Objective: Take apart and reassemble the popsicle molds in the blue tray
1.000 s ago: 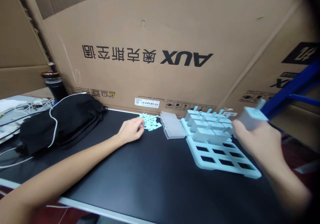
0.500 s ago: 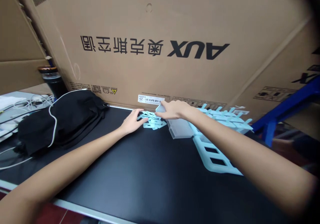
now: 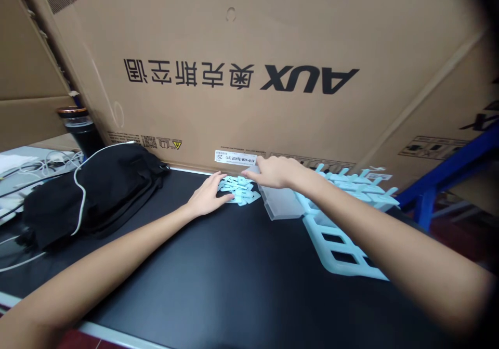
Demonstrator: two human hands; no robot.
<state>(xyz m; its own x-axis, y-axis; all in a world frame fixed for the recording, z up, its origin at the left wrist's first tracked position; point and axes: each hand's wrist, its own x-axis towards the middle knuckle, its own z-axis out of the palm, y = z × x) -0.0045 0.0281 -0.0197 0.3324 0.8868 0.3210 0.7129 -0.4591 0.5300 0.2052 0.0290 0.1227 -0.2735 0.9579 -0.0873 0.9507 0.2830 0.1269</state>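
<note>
My left hand rests on the black tabletop, thumb and fingers apart. Its fingertips touch the left side of a pile of flat light-blue plastic pieces. Across the pile, my right hand has its thumb and fingers closed on the upper edge of a translucent plastic box. The box is tilted, and its far part is hidden by the hand. Just right of it lies a light-blue plastic rack with rectangular openings and upright tabs, partly covered by my right forearm.
A big cardboard carton stands along the table's back edge. To the left lie a black cloth bag with a white cable over it, and a dark bottle. A blue metal frame is at the right.
The pile of blue pieces has shifted slightly and spread at its right. My left thumb lies a little further onto it. My right hand keeps its grip; the view has moved slightly.
</note>
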